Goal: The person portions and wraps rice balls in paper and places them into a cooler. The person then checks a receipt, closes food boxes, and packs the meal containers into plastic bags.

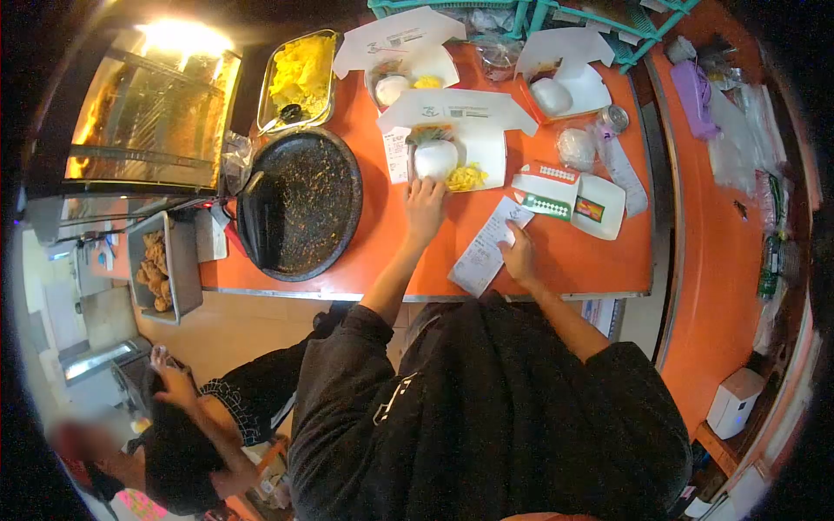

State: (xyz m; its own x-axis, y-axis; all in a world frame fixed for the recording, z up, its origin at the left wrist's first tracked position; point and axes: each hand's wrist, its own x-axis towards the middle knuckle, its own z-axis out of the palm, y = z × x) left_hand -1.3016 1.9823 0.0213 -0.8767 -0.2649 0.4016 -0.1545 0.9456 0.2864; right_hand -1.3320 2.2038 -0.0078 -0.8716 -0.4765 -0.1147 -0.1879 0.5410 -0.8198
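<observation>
At the near edge of an open meal box (pixel 484 156) with white rice (pixel 436 160) and yellow food (pixel 466 177), my left hand (pixel 425 208) rests with its fingers at the box's front wall, near the rice. Whether those fingers grip the wall cannot be made out. Held in my right hand (pixel 519 253) is a paper slip with handwriting (pixel 483 252), low over the orange table (pixel 417 276). Another receipt (pixel 397 154) lies just left of the box. To the right sits an open red, white and green carton (pixel 599 207).
Two more open boxes (pixel 415 65) (pixel 569 95) stand behind. A stone mortar (pixel 317 208) and a tray of yellow food (pixel 301 74) are left, beside a lit glass cabinet (pixel 143 117). A co-worker (pixel 187 434) is at lower left. Green baskets (pixel 599 22) stand at the back.
</observation>
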